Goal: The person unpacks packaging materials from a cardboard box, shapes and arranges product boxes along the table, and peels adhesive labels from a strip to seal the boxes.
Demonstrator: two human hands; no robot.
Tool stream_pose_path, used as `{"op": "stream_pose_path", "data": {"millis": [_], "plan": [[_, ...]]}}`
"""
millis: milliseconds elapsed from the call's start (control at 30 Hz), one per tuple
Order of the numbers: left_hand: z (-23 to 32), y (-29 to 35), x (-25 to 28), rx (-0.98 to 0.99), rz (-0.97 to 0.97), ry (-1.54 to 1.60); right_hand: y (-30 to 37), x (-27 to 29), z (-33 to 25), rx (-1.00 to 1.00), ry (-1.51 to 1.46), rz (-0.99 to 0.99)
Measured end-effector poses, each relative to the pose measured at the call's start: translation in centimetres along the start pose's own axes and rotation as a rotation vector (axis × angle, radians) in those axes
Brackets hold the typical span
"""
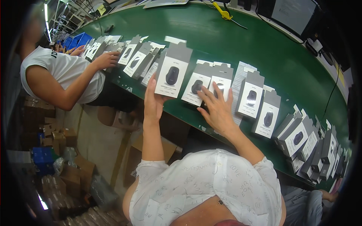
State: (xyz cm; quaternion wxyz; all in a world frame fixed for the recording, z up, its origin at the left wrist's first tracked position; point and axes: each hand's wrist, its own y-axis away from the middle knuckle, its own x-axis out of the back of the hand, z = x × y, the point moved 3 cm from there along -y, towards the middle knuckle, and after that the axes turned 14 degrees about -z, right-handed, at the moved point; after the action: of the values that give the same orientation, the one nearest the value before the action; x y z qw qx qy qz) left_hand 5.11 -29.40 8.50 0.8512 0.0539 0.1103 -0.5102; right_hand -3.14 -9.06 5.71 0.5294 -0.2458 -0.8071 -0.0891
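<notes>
Held box: a grey and white carton, raised at the left of the paper and leaning a little; a mouse picture is on its front.
Left hand: grasping this carton at its left edge and lower corner; the fingers behind it cannot be seen fully.
Right hand: not clenched, fingers spread over the fronts of the pair of boxes just left of the paper; it seems to touch them, not to grip.
Weight: probably light, also if a mouse is inside – the inside is not visible, so one cannot tell.
Card: it looks thin but stiff along the folds; the broad front would likely dent under a hard thumb, and the smooth face may slide a little on dry fingers.
Flap: the white flap sticks up at the top and seems the weakest part, easy to crease.
Where to hold: by the two narrow sides, low down – or one side with the palm under the base.
Other cartons: two boxes at the right of the paper, and a leaning group farther right, all on the green bench.
</notes>
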Motion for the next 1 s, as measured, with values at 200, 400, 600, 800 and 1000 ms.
{"op": "stream_pose_path", "data": {"millis": [200, 400, 600, 800, 1000], "plan": [[-0.6, -1.2, -0.6, 0.144, -0.137, 0.087, -1.8, -1.4, -1.4, 0.039, -0.101, 0.031], [-1.6, -0.5, -2.4, 0.117, -0.171, -0.285, -1.7, -2.0, -0.5, -0.013, -0.626, 0.484], [-3.0, 1.7, -5.2, -0.039, -0.103, -0.755, -2.5, -1.5, -0.5, -0.088, -0.558, 0.430], [-0.3, -2.5, 3.1, -0.270, 0.325, -1.459, -2.2, -1.5, -0.1, -0.049, -0.598, 0.445], [-1.5, -2.8, 6.2, -0.162, 0.212, -1.554, -1.9, -2.1, -0.6, -0.002, -0.606, 0.453]]}}
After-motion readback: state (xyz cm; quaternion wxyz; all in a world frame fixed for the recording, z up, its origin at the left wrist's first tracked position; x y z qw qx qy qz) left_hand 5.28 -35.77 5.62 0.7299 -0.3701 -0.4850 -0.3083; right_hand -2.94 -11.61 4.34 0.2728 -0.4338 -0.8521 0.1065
